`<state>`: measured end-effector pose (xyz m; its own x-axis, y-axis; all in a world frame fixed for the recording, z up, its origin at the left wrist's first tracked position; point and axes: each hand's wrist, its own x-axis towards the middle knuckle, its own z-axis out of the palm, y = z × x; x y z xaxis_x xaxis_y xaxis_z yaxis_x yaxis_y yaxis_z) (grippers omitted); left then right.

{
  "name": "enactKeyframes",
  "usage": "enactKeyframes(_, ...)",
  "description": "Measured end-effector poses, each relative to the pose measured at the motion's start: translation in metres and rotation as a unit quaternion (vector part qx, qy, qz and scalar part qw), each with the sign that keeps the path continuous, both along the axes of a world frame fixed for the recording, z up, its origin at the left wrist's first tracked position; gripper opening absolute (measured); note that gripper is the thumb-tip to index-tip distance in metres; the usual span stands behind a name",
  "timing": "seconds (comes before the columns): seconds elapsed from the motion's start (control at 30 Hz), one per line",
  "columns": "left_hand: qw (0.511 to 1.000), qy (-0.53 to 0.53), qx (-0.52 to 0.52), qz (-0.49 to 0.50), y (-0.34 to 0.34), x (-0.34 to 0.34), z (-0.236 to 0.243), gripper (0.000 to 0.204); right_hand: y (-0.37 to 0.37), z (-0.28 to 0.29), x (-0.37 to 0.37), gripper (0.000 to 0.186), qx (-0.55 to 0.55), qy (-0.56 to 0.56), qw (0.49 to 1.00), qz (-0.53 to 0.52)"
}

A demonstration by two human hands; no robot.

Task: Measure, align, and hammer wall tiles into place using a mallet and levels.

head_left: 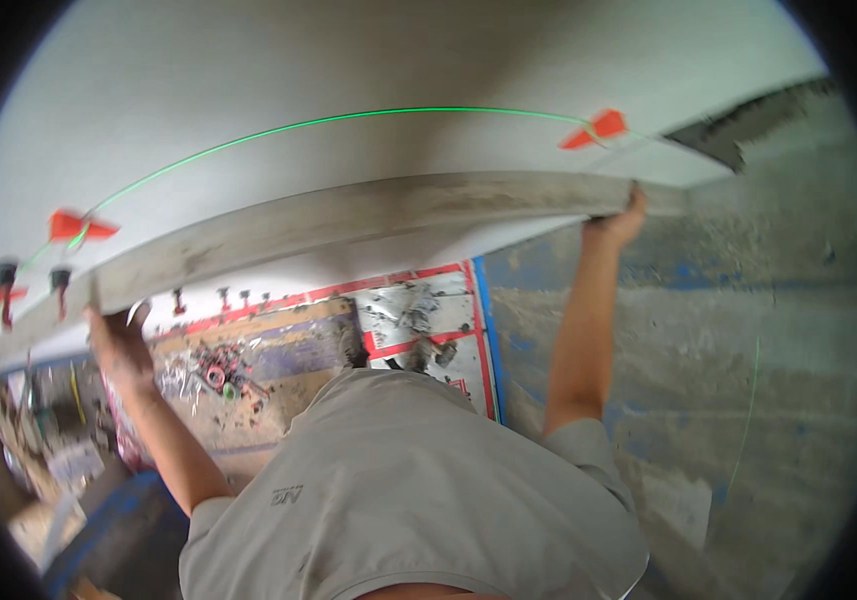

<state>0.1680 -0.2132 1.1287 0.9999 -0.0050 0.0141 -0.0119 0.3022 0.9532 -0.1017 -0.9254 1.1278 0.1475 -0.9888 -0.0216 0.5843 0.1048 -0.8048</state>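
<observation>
A long, greyish-beige bar (pixel 349 213) stretches sideways in front of the person, along a smooth white surface (pixel 349 60); whether it touches that surface along its whole length, I cannot tell. Near its left part, the left hand (pixel 124 345) has its grip closed on the bar, thumb up on the near face and the other fingers at the lower edge. Towards the other end, the right hand (pixel 617 225) holds it from below, its grip wrapped around the lower edge with a digit reaching up the face. Above the bar, a bright green line (pixel 429 108) runs between an orange wedge (pixel 607 125) near the right hand and another orange piece (pixel 67 222) at the left. Black-topped red pieces (pixel 61 280) stand near the left hand. Below lie a jumbled heap of small parts (pixel 217 375) and red tape (pixel 474 300). A grey surface with blue smears (pixel 689 330) fills the right side.
</observation>
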Motion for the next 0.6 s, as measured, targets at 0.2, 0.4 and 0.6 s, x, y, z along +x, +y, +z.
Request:
enactKeyframes(0.2, 1.000, -0.004, -0.003, -0.029, -0.020, -0.012, 0.021, 0.057, 0.026, 0.018, -0.007, 0.051, 0.025, 0.057, 0.998, 0.012)
enactKeyframes(0.4, 0.997, 0.024, -0.025, 0.063, -0.009, -0.056, 0.018, 0.057, 0.067, -0.032, -0.057, 0.051, 0.053, 0.104, 0.993, 0.012)
enactKeyframes(0.6, 0.985, -0.012, -0.112, 0.132, 0.048, -0.123, 0.021, 0.066, 0.164, -0.187, -0.104, 0.035, 0.222, 0.079, 0.970, 0.052)
